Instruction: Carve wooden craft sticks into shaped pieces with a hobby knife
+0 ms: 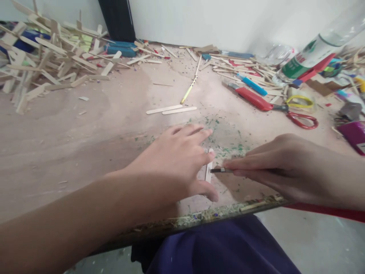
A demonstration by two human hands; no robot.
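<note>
A short pale wooden stick (209, 167) lies upright in the view on the worktable, near its front edge. My left hand (189, 156) rests over it with the fingers spread, its fingertips and thumb against the stick's two ends. From the right, my right hand (270, 163) pinches a thin dark blade (219, 170), whose tip touches the middle of the stick. Dark marks show on the wood there. Beyond my left hand, two wooden sticks (179, 110) lie side by side, with a yellowish pencil (188, 91) just behind them.
Piled wooden sticks (54, 57) fill the back left. Red-handled cutter (253, 98), scissors (302, 110), a blue cutter (252, 84) and a plastic bottle (305, 57) are at the right. Shavings line the table's front edge (199, 219). A purple object (353, 135) lies far right.
</note>
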